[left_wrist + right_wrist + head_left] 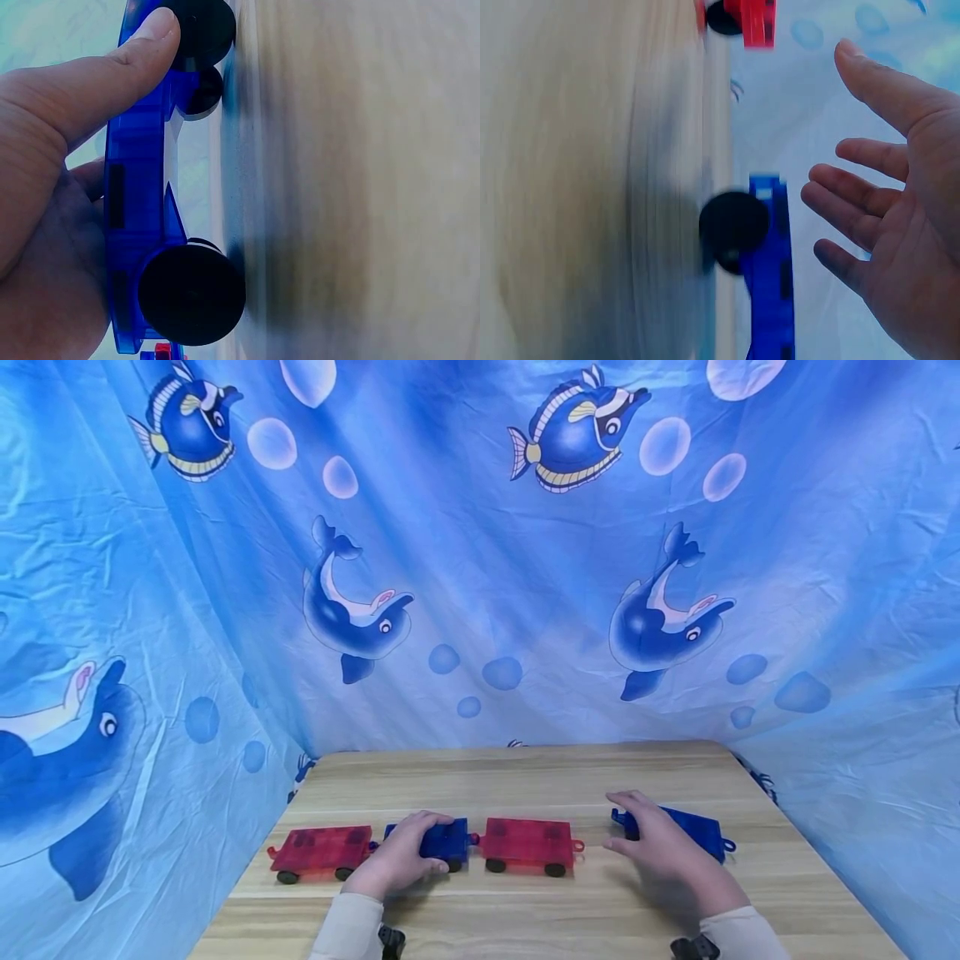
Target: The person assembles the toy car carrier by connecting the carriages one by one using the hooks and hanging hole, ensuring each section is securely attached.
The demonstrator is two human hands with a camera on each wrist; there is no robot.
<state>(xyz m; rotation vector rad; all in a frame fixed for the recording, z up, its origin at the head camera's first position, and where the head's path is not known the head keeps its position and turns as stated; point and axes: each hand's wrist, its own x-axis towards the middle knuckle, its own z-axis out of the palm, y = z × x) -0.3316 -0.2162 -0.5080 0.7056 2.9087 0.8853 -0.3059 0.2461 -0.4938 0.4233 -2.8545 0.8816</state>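
My left hand grips a blue toy train car by its sides. In the left wrist view the thumb lies against the blue car's side by a black wheel, fingers mostly hidden behind. A red car stands to its left and another red car to its right, their couplings meeting the blue one's. Farther right, a second blue car sits at a slant, apart from the row. Over its left end hovers my right hand, fingers spread; the right wrist view shows a gap between hand and car.
All the cars stand on a wood-grain table. Blue cloth printed with dolphins and fish hangs behind the table and at both sides. A ring coupling sticks out from the right-hand red car.
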